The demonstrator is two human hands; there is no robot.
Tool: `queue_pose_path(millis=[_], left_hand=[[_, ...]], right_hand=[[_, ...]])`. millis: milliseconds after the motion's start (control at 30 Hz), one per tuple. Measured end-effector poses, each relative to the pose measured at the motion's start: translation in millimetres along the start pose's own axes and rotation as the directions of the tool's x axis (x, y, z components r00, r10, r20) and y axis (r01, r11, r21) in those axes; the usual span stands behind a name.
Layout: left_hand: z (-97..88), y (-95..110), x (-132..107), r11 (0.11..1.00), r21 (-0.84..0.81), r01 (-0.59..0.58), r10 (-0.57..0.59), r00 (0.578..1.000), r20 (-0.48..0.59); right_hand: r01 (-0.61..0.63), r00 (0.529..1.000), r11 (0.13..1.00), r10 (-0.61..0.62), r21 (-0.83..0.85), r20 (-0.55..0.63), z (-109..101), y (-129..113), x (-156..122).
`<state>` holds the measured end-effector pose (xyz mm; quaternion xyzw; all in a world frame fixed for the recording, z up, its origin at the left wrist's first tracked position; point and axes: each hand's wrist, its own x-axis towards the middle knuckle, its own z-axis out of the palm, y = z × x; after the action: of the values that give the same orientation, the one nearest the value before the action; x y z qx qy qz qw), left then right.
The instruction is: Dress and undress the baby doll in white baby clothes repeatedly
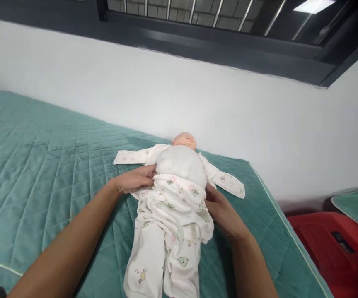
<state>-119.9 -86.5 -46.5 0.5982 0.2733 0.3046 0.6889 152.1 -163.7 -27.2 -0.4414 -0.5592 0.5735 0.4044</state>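
Observation:
A baby doll point(182, 161) lies on its back, head towards the wall, its pale rounded torso bare at the front. White printed baby trousers point(175, 215) cover its lower body, with the gathered waistband across the belly. The open white baby shirt point(228, 183) spreads out beneath it, sleeves to both sides. At the waistband's left side, my left hand point(138, 179) is closed on the trousers' edge. My right hand point(222, 210) is closed at the opposite side of the waistband, its fingertips partly hidden by the doll and fabric.
A green quilted cover point(57, 165) lies under the doll, its piped edge running down the right. White wall point(182, 91) rises behind, below a dark-framed barred window point(197, 33). Beside the bed on the right stands a red plastic object point(328, 248) with green cloth point(357, 207) on it.

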Motion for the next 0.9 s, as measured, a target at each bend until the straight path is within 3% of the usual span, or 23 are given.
queue_pose_path(millis=[100, 200, 333, 567, 700, 900], left_hand=[[-0.4, -3.0, -1.1, 0.985, -0.163, 0.057, -0.060, 0.998, -0.014], [-2.8, -4.3, -3.0, 0.983, -0.176, 0.059, -0.064, 0.998, -0.024], [-5.7, -5.3, -5.1, 0.983, -0.157, 0.094, -0.087, 0.995, 0.053], [-2.3, -1.3, -6.1, 1.000, 0.003, 0.005, -0.005, 0.993, 0.121], [0.2, 0.8, -4.5, 0.989, 0.146, -0.012, 0.005, 0.999, 0.052], [-1.5, -4.1, -0.8, 0.981, 0.194, 0.010, -0.012, 1.000, 0.007]], right_hand=[[-0.026, 1.000, 0.999, 0.026, 0.021, -0.012, -3.7, 3.8, -0.9], [-0.040, 0.999, 0.999, 0.040, -0.024, -0.003, -7.2, 8.7, -0.9], [-0.009, 1.000, 0.996, 0.008, -0.093, -0.013, -9.4, 11.4, -1.0], [0.045, 0.999, 0.992, -0.046, -0.120, -0.004, -11.3, 16.7, 1.7], [0.056, 0.998, 0.996, -0.055, -0.071, 0.012, -10.7, 16.8, 1.9], [-0.018, 1.000, 0.995, 0.019, -0.096, 0.010, -14.9, 21.2, 2.0]])
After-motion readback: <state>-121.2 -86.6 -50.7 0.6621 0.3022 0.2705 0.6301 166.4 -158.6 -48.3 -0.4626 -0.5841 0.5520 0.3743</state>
